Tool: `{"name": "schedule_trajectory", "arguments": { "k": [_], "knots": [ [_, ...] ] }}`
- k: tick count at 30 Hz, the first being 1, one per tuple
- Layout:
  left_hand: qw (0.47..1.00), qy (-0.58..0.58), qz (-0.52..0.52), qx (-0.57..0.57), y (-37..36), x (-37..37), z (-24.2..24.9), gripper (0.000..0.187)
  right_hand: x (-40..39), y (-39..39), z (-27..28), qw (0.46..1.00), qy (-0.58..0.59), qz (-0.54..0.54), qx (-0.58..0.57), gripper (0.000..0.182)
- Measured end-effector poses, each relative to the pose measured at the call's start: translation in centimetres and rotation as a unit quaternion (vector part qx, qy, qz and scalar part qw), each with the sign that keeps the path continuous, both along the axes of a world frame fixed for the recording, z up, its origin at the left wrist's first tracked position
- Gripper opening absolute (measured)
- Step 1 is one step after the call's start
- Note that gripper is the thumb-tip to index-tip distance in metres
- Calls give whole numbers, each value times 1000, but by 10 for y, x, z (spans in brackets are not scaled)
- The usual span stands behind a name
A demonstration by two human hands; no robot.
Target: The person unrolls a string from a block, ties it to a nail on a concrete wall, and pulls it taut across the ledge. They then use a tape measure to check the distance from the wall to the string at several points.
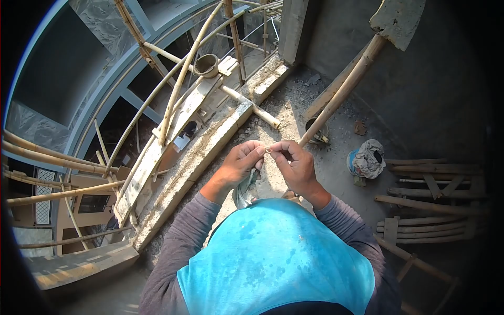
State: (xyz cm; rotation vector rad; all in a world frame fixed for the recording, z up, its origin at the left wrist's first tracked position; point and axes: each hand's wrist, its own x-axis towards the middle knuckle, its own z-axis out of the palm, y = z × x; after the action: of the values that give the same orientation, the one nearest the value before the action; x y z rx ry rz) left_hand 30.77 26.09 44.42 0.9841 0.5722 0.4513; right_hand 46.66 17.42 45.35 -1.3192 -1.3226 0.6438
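Observation:
My left hand (242,161) and my right hand (295,166) meet in front of my chest, fingertips pinched together. Between them is a tiny pale, loop-like thing (268,150), too small to name. Both hands are closed on it. Below my left hand hangs a crumpled grey-green piece of cloth or plastic (242,193); whether the fingers grip it is hidden. Beyond the fingers lies the rubble-strewn floor (286,118).
A low masonry wall (207,149) runs diagonally on the left, with bamboo scaffolding (181,73) and a bucket (206,65) on a plank beyond. A long-handled tool (344,86) leans at right. Near it sit a crumpled sack (367,159) and stacked poles (430,229).

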Motion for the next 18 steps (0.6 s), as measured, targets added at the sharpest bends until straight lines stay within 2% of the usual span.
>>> {"name": "schedule_trajectory", "arguments": {
  "k": [8,18],
  "knots": [
    [1000,6,14,14,-1,2,-1,26,-1,-2,0,999,30,-21,-20,11],
    [1000,6,-9,-14,-4,3,3,25,-1,-5,4,990,-110,-56,61,15]
  ]
}}
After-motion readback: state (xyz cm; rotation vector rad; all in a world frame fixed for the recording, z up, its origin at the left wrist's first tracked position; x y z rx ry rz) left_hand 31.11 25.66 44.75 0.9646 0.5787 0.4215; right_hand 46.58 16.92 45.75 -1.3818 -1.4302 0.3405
